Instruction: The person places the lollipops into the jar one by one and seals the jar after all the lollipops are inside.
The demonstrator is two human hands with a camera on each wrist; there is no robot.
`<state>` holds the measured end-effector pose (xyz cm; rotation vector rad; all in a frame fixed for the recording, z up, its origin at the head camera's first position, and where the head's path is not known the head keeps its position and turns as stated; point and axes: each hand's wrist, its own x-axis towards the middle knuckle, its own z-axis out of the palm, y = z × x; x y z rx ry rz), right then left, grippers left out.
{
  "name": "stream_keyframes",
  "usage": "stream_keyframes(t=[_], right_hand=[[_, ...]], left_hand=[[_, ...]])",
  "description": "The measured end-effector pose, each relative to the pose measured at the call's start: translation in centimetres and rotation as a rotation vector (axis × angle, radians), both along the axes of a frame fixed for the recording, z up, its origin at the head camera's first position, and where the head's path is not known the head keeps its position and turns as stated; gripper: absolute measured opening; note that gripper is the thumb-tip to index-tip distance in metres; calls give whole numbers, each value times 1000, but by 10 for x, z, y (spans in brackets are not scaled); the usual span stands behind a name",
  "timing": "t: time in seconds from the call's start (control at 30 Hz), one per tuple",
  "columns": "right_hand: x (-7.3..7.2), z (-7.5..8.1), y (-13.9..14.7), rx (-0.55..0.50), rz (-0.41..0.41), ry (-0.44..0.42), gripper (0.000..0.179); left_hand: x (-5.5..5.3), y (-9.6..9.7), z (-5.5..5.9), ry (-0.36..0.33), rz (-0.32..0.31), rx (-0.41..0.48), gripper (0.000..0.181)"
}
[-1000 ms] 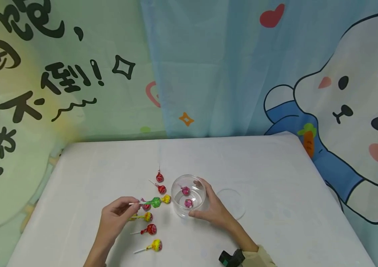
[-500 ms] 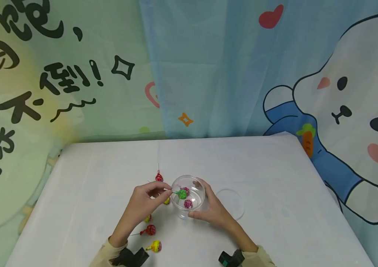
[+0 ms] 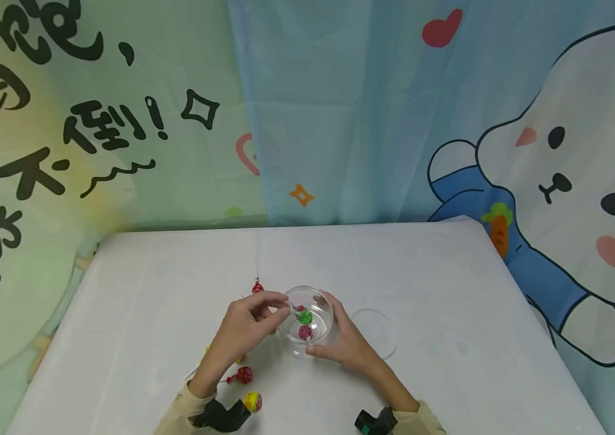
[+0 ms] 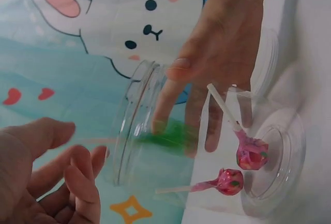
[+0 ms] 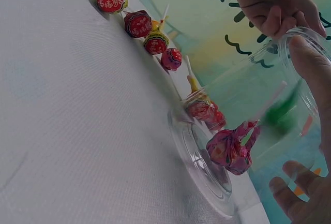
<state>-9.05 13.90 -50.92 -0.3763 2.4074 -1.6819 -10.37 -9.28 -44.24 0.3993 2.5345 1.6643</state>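
Observation:
My right hand (image 3: 348, 338) grips a clear round jar (image 3: 292, 338) from its right side, thumb in front and fingers round the back. Two pink-wrapped lollipops (image 4: 252, 151) lie inside near its bottom. A green lollipop (image 3: 304, 317) hangs inside the jar's mouth, blurred in both wrist views, with its stick pointing back at my left hand (image 3: 255, 320). That hand is at the jar's left rim. In the left wrist view its thumb and fingers stand apart, and the stick (image 4: 101, 141) seems loose between them.
Left of the jar several lollipops form a rough column: a red one (image 3: 257, 286) at the far end, another red one (image 3: 243, 375), and a yellow one (image 3: 253, 401) nearest. My left arm covers some. A clear round lid (image 3: 396, 333) lies right of the jar.
My left hand has carried the green lollipop rightward from above the column into the jar's mouth, and its fingers have parted from the stick. My right hand keeps holding the jar in place.

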Motion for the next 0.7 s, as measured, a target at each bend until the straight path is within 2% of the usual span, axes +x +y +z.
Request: stream_keyframes(t=[0.13,0.3,0.37,0.4,0.47,0.63,0.7], right_hand=[[0,0,0,13,-5,4,104],[0,0,0,30,-6,-4,106],[0,0,0,32,-6,-4,105],[0,0,-1,31,-7,-7,105],[0,0,-2,39,-11,-10,104],[-1,0,-4,51,-21,-26,103],[0,0,-4,48,-23,-31,103]], left_hand=[[3,-14,-4,-22,61,24,25],[16,-41,-8,-25,196,38,21],[22,-55,-15,-27,257,47,23],[25,-62,-20,-30,288,49,24],[29,-82,-44,-14,333,48,27],[41,-127,-108,-119,529,20,36],[49,-137,-116,-201,607,29,39]])
